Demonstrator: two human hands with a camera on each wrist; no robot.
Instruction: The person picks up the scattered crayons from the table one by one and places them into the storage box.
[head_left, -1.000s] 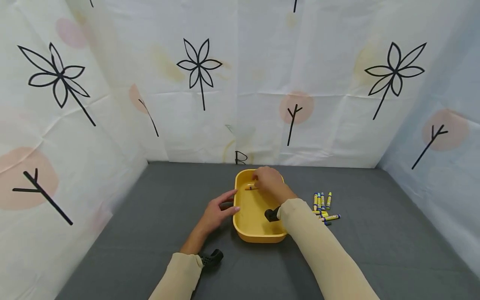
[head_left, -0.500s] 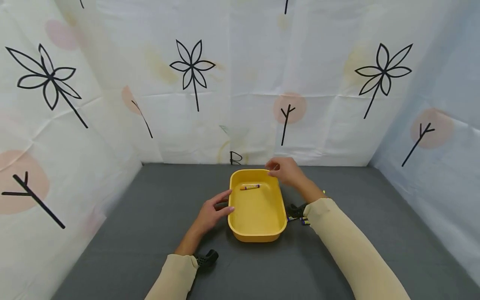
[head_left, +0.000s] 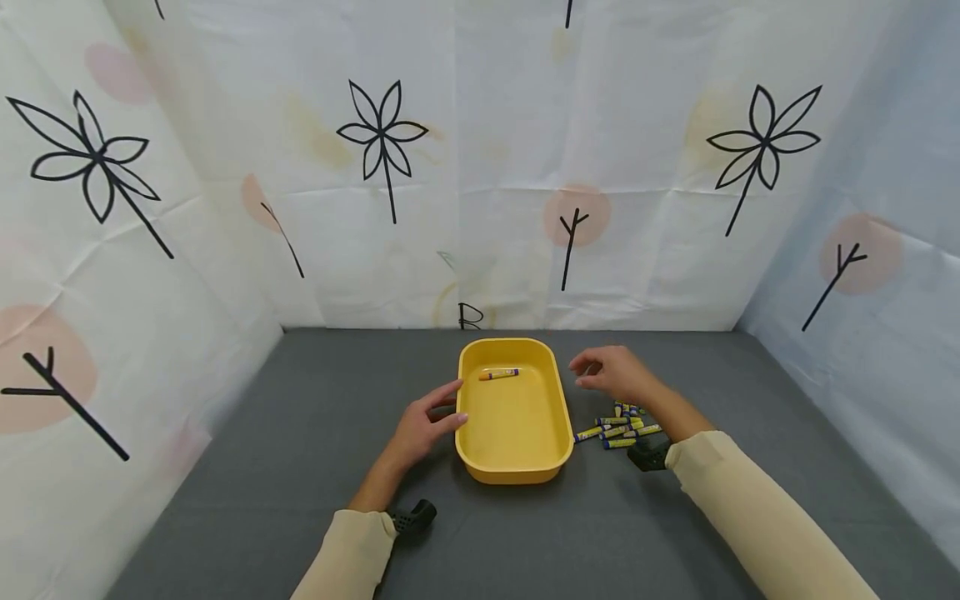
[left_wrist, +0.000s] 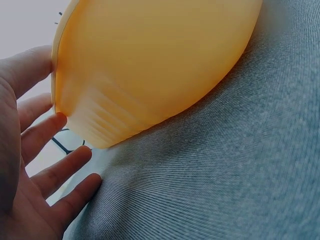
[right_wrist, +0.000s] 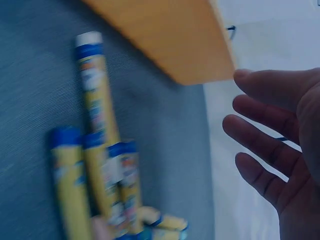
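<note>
A yellow oval tray (head_left: 555,414) sits on the grey table, and a single yellow-and-blue crayon (head_left: 499,374) lies near its far end. My left hand (head_left: 429,419) rests open against the tray's left rim (left_wrist: 56,90), fingers straight. My right hand (head_left: 609,372) hovers empty to the right of the tray, fingers relaxed (right_wrist: 265,135), above and beyond a pile of several crayons (head_left: 618,425). The pile (right_wrist: 97,165) lies loose on the cloth beside the tray's right wall (right_wrist: 170,40).
White cloth walls printed with black flowers and pink dots enclose the grey table (head_left: 300,400) on three sides. Bare grey surface lies left of the tray and in front of it.
My right hand has let go of the crayon in the tray, lifted out, and moved right to hover over the pile. The left hand has stayed on the rim.
</note>
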